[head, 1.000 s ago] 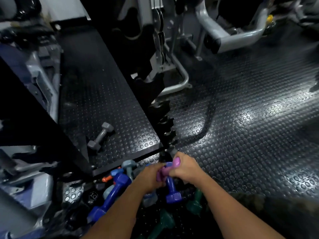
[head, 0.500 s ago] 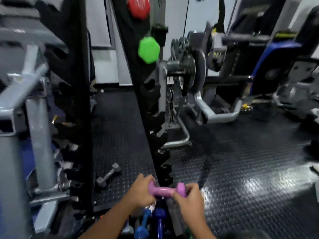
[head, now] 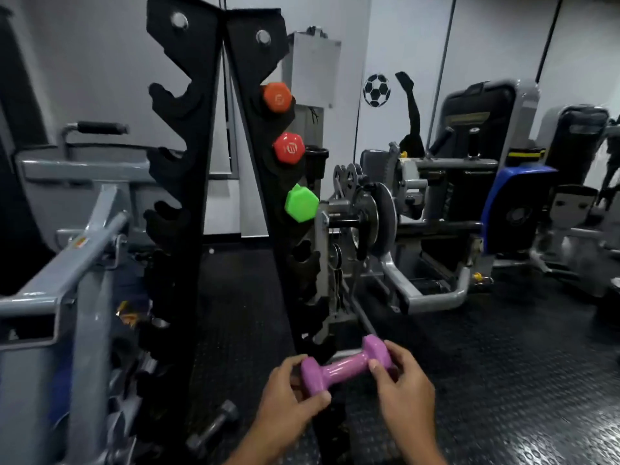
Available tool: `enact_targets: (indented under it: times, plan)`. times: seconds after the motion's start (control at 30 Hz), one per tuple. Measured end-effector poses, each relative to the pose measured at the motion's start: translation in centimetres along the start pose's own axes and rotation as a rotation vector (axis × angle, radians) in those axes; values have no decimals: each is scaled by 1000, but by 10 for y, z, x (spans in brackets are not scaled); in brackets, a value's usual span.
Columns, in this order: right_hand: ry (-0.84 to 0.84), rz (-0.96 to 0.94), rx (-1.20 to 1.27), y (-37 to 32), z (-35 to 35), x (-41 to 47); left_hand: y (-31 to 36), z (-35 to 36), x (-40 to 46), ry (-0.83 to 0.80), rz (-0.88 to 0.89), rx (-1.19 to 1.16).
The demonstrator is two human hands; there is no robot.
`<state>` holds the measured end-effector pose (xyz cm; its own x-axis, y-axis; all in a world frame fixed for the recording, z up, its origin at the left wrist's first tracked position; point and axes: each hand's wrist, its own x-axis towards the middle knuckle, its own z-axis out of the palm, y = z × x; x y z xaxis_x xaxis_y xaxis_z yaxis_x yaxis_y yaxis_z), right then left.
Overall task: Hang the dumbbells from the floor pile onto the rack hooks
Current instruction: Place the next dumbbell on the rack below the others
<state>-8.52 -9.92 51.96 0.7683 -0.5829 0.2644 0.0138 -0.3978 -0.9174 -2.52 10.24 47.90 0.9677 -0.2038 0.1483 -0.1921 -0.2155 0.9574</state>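
Lifted off the floor pile since a second ago, the pink dumbbell, gripped by left hand and right hand, lies crosswise before the rack, right end tilted up.

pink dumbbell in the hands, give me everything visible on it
The small glossy pink dumbbell, coated in what looks like vinyl, has two chunky heads joined by a narrower handle. It is held off the floor, roughly horizontal, its right head tilted higher and further away. The left hand grips its left head, thumb across the front; the right hand grips the right head, with the handle between them bare. It sits low in front of the black steel rack, touching no hook.
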Motion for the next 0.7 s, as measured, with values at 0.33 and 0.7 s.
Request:
enact_targets:
  times: [0.33, 0.7]
  plan:
    - [-75, -281, 301, -104, 39, 152, 124, -3, 53, 348, 334, -280]
    - [-322, -253, 245, -138, 118, 240, 153, 5, 109, 664, 407, -66]
